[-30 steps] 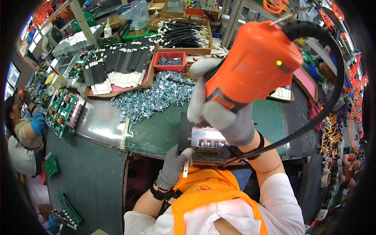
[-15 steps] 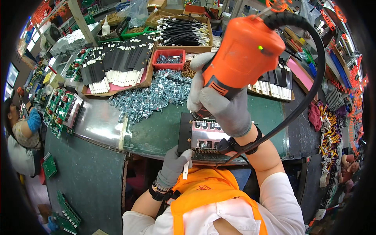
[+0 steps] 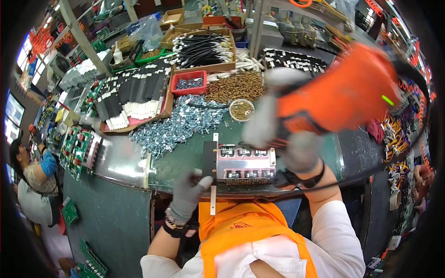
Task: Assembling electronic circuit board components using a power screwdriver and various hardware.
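Observation:
In my right hand (image 3: 296, 143), gloved in grey, is an orange power screwdriver (image 3: 338, 92) with a black cable; both are smeared by motion. Its fingers wrap round the tool's front, and its tip is hidden. Below and left lies a module with a pinkish-white board (image 3: 245, 163), carrying two rows of black parts. A black strip (image 3: 210, 157) with white end tabs stands along the module's left side, with brass screws at its edge. My left hand (image 3: 187, 192), also gloved, is closed at the strip's lower left edge, thumb on it.
Beyond the module are a heap of silvery clips (image 3: 178, 125), brass screws (image 3: 236, 86), a small round tub (image 3: 241, 110) and a red bin (image 3: 188, 83). Black strips (image 3: 139, 88) fill a carton. Circuit boards (image 3: 76, 153) stand left, near another person (image 3: 34, 162).
The screwdriver has swung right and tilted over toward the right, away from above the module. My left hand has let go of the lower white tab and shifted slightly left.

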Tool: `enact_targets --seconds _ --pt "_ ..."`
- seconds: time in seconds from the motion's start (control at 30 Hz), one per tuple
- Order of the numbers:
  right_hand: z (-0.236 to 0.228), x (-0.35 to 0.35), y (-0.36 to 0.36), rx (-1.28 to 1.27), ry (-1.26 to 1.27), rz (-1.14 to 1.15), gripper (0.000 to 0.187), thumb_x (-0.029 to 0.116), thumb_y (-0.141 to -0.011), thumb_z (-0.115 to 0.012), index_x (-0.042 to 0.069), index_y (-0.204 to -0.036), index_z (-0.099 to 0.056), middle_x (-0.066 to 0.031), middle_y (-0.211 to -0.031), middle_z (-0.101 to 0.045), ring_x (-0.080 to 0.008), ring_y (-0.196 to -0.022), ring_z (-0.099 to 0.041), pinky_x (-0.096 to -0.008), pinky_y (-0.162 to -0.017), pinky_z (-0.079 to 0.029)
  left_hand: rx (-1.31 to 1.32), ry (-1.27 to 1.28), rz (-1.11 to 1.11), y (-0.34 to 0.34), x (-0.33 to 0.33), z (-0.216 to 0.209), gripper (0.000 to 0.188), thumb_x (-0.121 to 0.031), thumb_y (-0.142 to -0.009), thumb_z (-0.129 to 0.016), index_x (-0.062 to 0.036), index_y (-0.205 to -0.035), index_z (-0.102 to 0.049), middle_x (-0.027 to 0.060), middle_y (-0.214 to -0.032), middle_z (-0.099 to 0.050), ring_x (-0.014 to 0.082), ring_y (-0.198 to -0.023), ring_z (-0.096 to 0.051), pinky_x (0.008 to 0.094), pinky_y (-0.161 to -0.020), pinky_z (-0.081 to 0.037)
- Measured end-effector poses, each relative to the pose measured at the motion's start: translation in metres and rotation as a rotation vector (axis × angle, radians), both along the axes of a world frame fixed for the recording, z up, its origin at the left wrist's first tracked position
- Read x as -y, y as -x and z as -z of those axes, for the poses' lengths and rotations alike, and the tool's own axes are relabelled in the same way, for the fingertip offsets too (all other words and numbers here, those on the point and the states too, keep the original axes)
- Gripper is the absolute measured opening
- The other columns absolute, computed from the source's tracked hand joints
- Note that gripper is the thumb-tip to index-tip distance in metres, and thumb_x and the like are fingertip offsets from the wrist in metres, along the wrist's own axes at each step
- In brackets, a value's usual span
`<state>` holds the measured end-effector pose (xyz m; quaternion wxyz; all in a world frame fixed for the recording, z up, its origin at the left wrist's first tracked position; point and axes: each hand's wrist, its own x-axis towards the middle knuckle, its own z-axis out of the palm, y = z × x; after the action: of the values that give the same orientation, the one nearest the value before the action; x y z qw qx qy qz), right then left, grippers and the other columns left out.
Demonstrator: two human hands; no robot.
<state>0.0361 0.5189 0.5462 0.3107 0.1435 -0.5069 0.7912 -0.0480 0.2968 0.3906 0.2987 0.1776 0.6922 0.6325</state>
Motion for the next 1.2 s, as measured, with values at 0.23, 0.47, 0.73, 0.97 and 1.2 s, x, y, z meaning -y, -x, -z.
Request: enact_targets --seconds 0.23,0.47,0.73,0.97,1.2 --pt "0.049 -0.134 -0.109 0.681 -0.649 0.726 0.053 0.006 -0.076 -0.073 0.000 -0.124 -0.051 -0.0041 -0.100 -0.062 -0.0114 -0.088 -0.059 -0.0255 -0.080 -0.048 -1.205 0.219 0.671 0.021 -0.074 -0.087 0.082 -0.041 -0.068 -0.080 -0.0023 -0.130 -0.044 0.0212 -0.130 -0.044 0.0387 -0.123 -0.042 0.0473 -0.104 -0.034" --pt "0.158 -0.161 -0.171 0.688 -1.240 0.990 0.051 -0.004 -0.067 -0.064 0.004 -0.116 -0.055 -0.0146 -0.105 -0.057 -0.0325 -0.103 -0.055 -0.0382 -0.093 -0.044 -1.427 0.602 1.067 -0.022 -0.137 -0.080 0.100 -0.046 -0.068 -0.078 -0.0032 -0.144 -0.029 0.0205 -0.142 -0.038 0.0363 -0.130 -0.038 0.0441 -0.108 -0.030" --pt "0.154 -0.118 -0.177 0.893 -0.717 0.644 0.067 0.013 -0.078 -0.071 0.006 -0.138 -0.043 -0.0145 -0.132 -0.051 -0.0292 -0.133 -0.041 -0.0429 -0.113 -0.026 -1.290 0.361 0.963 -0.015 -0.123 -0.088 0.095 -0.034 -0.058 -0.083 -0.0020 -0.135 -0.038 0.0176 -0.124 -0.048 0.0348 -0.116 -0.048 0.0434 -0.097 -0.040" --pt "0.122 -0.046 -0.139 0.464 -0.076 0.078 0.148 0.034 -0.048 -0.095 0.011 -0.152 0.008 -0.0133 -0.154 -0.020 -0.0272 -0.141 -0.024 -0.0398 -0.115 -0.021 -0.873 -0.260 0.594 -0.010 -0.094 -0.097 0.106 -0.030 -0.056 -0.088 0.0014 -0.141 -0.033 0.0235 -0.135 -0.041 0.0389 -0.126 -0.041 0.0431 -0.109 -0.031" --pt "0.068 -0.040 -0.078 0.381 -0.493 0.382 0.117 0.030 -0.058 -0.090 0.002 -0.149 -0.022 -0.0137 -0.143 -0.039 -0.0240 -0.130 -0.043 -0.0379 -0.108 -0.033 -0.895 0.054 0.635 0.061 -0.056 -0.057 0.114 -0.021 -0.066 -0.087 0.0000 -0.149 -0.013 0.0226 -0.143 -0.039 0.0301 -0.131 -0.044 0.0362 -0.108 -0.035"
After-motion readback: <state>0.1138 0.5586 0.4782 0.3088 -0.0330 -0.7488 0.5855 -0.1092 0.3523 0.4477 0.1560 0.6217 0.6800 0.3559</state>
